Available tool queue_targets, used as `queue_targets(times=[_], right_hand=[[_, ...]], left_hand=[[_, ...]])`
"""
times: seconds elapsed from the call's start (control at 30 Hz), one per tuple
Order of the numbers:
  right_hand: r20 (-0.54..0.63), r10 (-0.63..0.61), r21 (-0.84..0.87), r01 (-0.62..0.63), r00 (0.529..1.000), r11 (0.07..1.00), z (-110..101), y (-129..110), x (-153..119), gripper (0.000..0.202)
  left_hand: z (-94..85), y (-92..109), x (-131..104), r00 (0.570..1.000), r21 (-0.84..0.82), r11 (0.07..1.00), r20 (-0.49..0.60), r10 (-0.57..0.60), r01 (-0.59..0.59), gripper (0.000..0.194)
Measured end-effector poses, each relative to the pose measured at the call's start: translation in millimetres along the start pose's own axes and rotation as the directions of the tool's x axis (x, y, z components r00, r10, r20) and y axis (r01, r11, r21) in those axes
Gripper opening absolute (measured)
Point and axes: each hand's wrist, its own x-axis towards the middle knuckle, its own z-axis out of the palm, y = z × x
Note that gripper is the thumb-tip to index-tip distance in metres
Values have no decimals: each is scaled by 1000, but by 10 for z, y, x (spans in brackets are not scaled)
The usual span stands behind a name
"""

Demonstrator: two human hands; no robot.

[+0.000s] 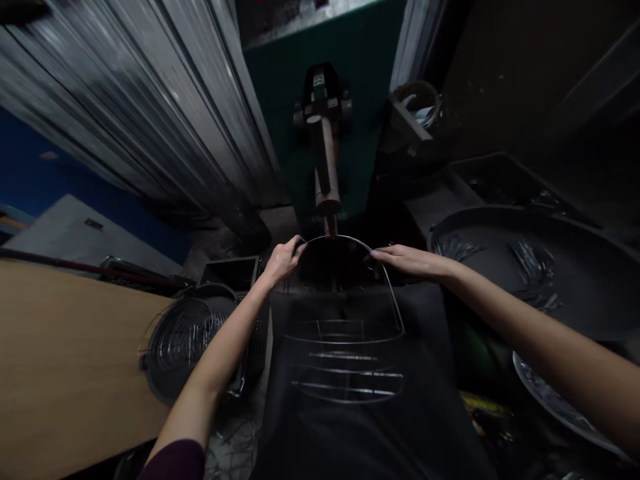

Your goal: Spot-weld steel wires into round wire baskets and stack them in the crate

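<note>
A curved metal wire frame (356, 240) is held up in front of me by both hands. My left hand (286, 260) is closed around its rim on the left side. On the right side, my right hand (403, 259) pinches the same rim between thumb and fingers. The top of the wire arc meets the tip of a vertical electrode (327, 167) on a green machine (275, 80) that looks like a spot welder. Lower rings and crossbars of wire show over a dark cloth (350, 433) on my lap; whether all belong to one frame I cannot tell.
At left, a round dark tray (163, 383) holds many wire rings, beside a wooden board (75, 360) and a dark crate (230, 267). A large round tray (590, 293) with small wire pieces stands right, with another pale-rimmed container (525, 377) below. Corrugated metal (165, 93) lies behind.
</note>
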Motion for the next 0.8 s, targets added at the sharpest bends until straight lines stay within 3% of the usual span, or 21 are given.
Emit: queue_targets(times=[0.07, 0.17, 0.27, 0.33, 0.37, 0.4, 0.43, 0.5, 0.57, 0.67, 0.73, 0.8], right_hand=[[-55, 36, -104, -42, 998, 994, 69, 29, -62, 41], [-209, -22, -267, -35, 978, 963, 273, -21, -142, 35], [-336, -100, -297, -4, 936, 955, 432, -120, -278, 35], [-412, -119, -288, -6, 903, 957, 460, -159, -386, 36], [-446, -118, -282, -15, 887, 959, 458, -164, -438, 37], [-480, -112, -273, -27, 870, 962, 453, -162, -484, 38], [-510, -104, -262, -39, 854, 964, 449, -154, -524, 39], [-558, -84, -234, -59, 825, 970, 463, -125, -584, 40], [-597, -51, -187, -78, 800, 979, 512, -77, -618, 39], [-621, 11, -50, -54, 784, 997, 623, 45, -659, 38], [-579, 17, 75, 32, 815, 997, 698, 152, -711, 39], [-506, -31, 178, 140, 862, 974, 768, 264, -788, 38]], left_hand=[[-27, 42, -30, 1000, -8, 1000, -1, -20, 20, 22], [-160, 14, -255, 999, -106, 994, -32, -33, 29, 25], [-242, -143, -788, 976, -365, 927, -157, -151, 85, 33], [-140, -258, -1261, 910, -582, 794, -209, -358, 179, 39], [-30, -300, -1494, 853, -680, 682, -161, -496, 269, 42], [114, -325, -1704, 795, -740, 542, -16, -607, 399, 44], [277, -325, -1879, 745, -764, 386, 181, -642, 517, 44], [595, -243, -2088, 695, -802, 91, 449, -561, 590, 47], [798, -80, -2102, 699, -815, -141, 559, -446, 561, 52], [818, 145, -1861, 688, -854, -367, 516, -510, 368, 43], [719, 212, -1652, 647, -882, -427, 445, -619, 199, 38], [605, 221, -1503, 644, -902, -425, 369, -670, 76, 37]])
